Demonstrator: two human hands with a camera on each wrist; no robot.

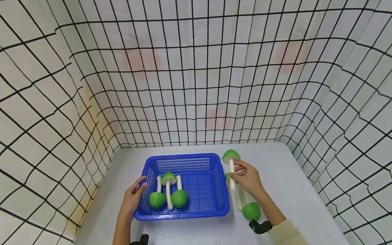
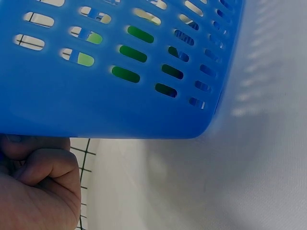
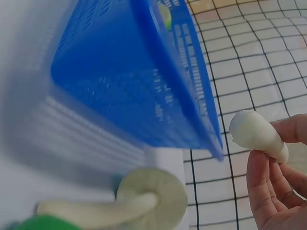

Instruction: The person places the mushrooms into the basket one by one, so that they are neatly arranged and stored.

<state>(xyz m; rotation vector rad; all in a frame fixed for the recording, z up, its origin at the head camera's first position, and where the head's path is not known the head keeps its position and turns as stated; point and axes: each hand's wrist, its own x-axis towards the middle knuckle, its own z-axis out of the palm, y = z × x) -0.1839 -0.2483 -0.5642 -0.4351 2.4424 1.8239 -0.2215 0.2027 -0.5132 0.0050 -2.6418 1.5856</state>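
My left hand (image 1: 130,200) grips the left rim of a blue plastic basket (image 1: 202,215); in the left wrist view its fingers (image 2: 53,165) curl at the basket's edge. Inside, on the left, lie three green-capped model mushrooms, the middle one (image 1: 168,177) with its cap to the back, the outer two (image 1: 157,200) with caps to the front. Just right of the basket, my right hand (image 1: 249,180) pinches the white stem of another mushroom (image 1: 231,156), cap uppermost. The right wrist view shows the end of that stem (image 3: 254,130) between thumb and fingers.
Two more mushrooms lie on the white table (image 1: 294,190) under my right hand: one cap (image 1: 251,211) points to the front, the other (image 1: 227,180) is partly hidden behind the held stem. Black wire mesh (image 1: 196,85) over white sheeting surrounds the table's back and sides.
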